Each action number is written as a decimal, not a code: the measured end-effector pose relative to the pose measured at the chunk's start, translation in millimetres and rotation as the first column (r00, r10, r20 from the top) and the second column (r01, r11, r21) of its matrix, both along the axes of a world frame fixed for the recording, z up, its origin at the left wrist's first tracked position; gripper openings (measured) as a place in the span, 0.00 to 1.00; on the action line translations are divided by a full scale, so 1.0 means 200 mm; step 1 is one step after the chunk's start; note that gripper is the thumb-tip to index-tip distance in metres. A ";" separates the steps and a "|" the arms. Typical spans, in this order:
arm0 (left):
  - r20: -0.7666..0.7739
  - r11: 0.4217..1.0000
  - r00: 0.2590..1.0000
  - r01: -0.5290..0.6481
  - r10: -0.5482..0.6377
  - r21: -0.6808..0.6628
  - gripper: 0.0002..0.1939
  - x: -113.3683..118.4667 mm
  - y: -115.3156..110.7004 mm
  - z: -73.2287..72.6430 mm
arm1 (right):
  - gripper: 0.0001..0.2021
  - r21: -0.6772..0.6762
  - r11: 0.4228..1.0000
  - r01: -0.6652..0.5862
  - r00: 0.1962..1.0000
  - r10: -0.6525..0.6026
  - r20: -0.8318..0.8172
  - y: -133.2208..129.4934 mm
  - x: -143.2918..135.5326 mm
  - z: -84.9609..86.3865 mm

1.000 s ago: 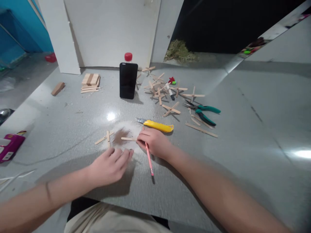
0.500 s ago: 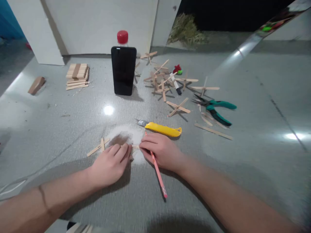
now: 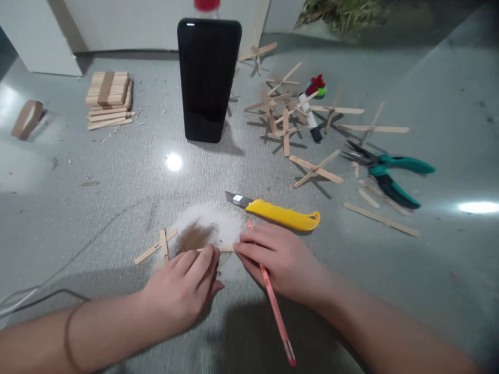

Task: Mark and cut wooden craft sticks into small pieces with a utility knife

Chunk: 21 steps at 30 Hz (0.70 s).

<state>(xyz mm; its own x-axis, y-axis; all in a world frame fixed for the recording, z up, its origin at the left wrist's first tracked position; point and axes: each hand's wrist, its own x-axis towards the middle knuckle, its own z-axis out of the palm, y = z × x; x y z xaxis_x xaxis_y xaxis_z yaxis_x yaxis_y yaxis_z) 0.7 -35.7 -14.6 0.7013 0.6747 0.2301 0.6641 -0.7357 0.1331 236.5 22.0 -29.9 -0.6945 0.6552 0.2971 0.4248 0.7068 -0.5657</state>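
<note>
A wooden craft stick (image 3: 226,250) lies between my two hands over a pale, dusty patch. My left hand (image 3: 187,283) is closed on the stick's left part, thumb tucked below. My right hand (image 3: 278,257) pinches its right end, and a pink pencil (image 3: 275,306) passes between that hand's fingers with the eraser end toward me. Just beyond the right hand is a yellow utility knife (image 3: 283,215), blade out and pointing left. Two crossed craft sticks (image 3: 151,252) rest beside my left hand.
A black phone (image 3: 206,83) leans upright on a red-capped bottle (image 3: 207,4). Bundled craft sticks (image 3: 110,89) lie back left. Several crossed-stick pieces (image 3: 315,169), a white marker-like tube (image 3: 311,120) and teal-handled pliers (image 3: 385,169) spread right. A cable (image 3: 23,298) runs at left.
The view has moved closer and tilted down, so everything looks larger and the bottle is cropped. Both hands keep their hold on the craft stick, with the pencil still in the right hand.
</note>
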 end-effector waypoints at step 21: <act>0.001 0.999 0.999 0.036 -0.036 0.000 0.20 -0.01 -0.04 0.00 | 0.12 -0.026 0.999 0.035 0.998 -0.033 0.048 -0.03 -0.01 0.02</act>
<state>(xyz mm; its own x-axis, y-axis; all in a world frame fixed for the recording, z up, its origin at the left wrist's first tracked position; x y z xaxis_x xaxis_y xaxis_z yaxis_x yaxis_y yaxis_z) -2.2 -43.6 -14.2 0.7250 0.6490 0.2306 0.6370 -0.7591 0.1339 235.4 15.0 -25.8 -0.6847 0.6861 0.2459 0.4753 0.6761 -0.5631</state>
